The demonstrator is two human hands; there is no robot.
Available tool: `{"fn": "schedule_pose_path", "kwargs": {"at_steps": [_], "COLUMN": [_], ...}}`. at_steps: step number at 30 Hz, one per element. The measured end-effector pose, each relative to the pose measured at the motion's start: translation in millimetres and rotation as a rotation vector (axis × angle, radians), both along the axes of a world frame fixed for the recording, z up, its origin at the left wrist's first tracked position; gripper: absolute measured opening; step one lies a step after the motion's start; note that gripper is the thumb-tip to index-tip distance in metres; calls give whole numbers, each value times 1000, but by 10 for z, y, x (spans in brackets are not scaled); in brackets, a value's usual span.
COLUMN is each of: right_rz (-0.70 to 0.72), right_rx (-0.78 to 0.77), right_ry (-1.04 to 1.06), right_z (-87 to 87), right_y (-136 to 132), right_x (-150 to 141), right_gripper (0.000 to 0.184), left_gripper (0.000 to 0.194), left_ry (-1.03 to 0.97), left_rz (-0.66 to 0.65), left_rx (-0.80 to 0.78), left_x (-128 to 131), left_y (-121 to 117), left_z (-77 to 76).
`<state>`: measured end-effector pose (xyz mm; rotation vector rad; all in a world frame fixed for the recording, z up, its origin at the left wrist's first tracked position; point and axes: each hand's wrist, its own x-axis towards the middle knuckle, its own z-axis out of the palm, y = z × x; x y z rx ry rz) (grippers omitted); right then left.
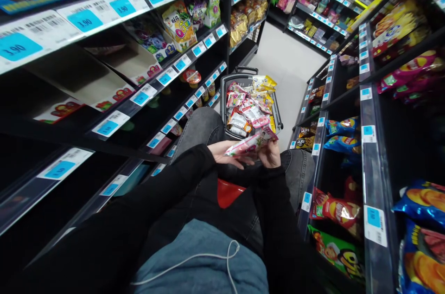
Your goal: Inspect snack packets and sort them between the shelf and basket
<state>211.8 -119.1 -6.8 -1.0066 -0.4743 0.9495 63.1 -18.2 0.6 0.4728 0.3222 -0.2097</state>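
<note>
Between my two hands, just above my lap, is a pink and white snack packet (247, 145). My left hand (222, 152) is closed around its lower left end, with some fingers hidden under it. At the right end, my right hand (270, 154) grips the packet near its dark pink edge. Right beyond the packet stands a dark shopping basket (223, 99) heaped with pink, white and yellow packets (255, 111). The print on the held packet is too small to read.
On the left, shelves carry price tags (123, 5), open cartons (81, 76) and candy bags (179, 25). Chip bags (337, 210) fill parts of the right shelves. A pale floor (283, 48) runs ahead between them. A red surface (229, 193) shows between my legs.
</note>
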Motion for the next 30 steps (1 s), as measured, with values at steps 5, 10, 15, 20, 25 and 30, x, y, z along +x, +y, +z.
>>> {"fn": "schedule_pose_path", "kwargs": {"at_steps": [5,10,15,20,25,30], "right_rz": [119,93,-39,83,108,41], "right_rx": [81,-66,-210,-198,-245,-244], "right_ry": [-11,-58,-267,-485,-465,-377], "right_z": [143,176,22,-116,-189,-202], "right_y": [-67,-48,6,-3,7,24], "right_x": [105,130,141,151,139,128], "right_gripper": [43,62,77,51,30,19], "left_gripper": [46,62,66,56,54,44], "left_ry": [16,54,87,143,136,90], "left_rz": [373,558,627,766,680,554], "left_rx": [150,271,511,831,841,805], "left_x": [15,44,65,70,49,55], "left_y": [40,48,58,118,117,72], "left_z": [-8,-7,-78,-151,-123,-96]}}
